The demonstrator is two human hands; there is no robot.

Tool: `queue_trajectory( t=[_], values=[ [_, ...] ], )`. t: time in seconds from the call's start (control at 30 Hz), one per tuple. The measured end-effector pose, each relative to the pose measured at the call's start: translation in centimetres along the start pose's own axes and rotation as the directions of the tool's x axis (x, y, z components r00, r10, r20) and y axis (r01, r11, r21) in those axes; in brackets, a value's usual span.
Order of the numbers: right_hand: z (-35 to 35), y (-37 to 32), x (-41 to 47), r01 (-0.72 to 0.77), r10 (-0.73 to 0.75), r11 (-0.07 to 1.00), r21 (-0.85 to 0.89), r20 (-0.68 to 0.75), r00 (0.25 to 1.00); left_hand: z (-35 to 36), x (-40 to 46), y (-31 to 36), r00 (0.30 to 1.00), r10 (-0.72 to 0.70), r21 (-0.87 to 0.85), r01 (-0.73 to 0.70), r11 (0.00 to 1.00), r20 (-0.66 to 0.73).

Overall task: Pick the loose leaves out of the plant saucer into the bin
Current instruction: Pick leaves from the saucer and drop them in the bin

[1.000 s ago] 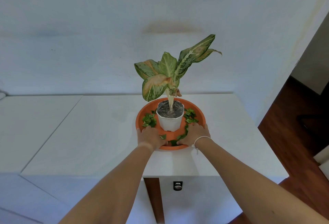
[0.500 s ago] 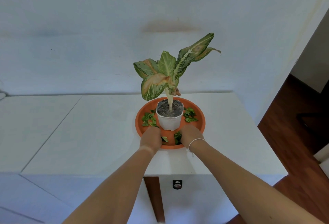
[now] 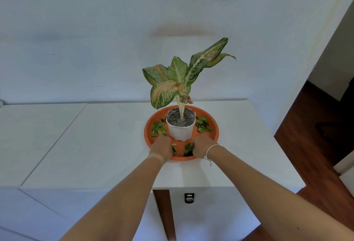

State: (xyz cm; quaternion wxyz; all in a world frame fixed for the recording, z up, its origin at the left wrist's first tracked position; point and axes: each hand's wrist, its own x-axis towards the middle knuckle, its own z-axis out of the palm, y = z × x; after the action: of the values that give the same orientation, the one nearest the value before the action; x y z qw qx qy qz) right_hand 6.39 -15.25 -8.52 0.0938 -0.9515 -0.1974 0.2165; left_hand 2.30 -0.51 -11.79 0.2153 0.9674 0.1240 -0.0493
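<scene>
Both hands are curled down over the near rim of the orange saucer (image 3: 214,128), the left hand (image 3: 162,148) closing on loose leaves (image 3: 174,149) at the near edge and the right hand (image 3: 202,148) gripping a darker clump (image 3: 188,148), where a second ago the fingers lay flatter along the rim. From left to right, one scatter of leaves (image 3: 158,128) lies left of the white pot (image 3: 180,131), the plant (image 3: 178,81) rises behind it, and another scatter (image 3: 203,125) lies right. The pot stands between the two piles on the white table (image 3: 95,145), and the backs of the hands hide the fingertips.
</scene>
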Motion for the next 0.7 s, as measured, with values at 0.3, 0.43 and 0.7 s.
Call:
queue_trajectory(
  t=[0.3, 0.43, 0.7],
  values=[
    [0.4, -0.6, 0.0, -0.009, 0.010, 0.999, 0.052, -0.008, 1.000, -0.6, -0.4, -0.1, 1.000, -0.005, -0.005, 0.005, 1.000, 0.025],
    [0.4, -0.6, 0.2, 0.013, -0.012, 0.999, 0.034, -0.041, 0.999, -0.8, -0.7, 0.1, 1.000, 0.022, -0.053, -0.021, 0.998, 0.010],
    [0.6, -0.9, 0.6, 0.039, -0.040, 0.999, -0.021, -0.065, 0.997, -1.8, -1.1, 0.0, 0.990, 0.063, -0.103, -0.050, 0.993, 0.123]
  ],
)
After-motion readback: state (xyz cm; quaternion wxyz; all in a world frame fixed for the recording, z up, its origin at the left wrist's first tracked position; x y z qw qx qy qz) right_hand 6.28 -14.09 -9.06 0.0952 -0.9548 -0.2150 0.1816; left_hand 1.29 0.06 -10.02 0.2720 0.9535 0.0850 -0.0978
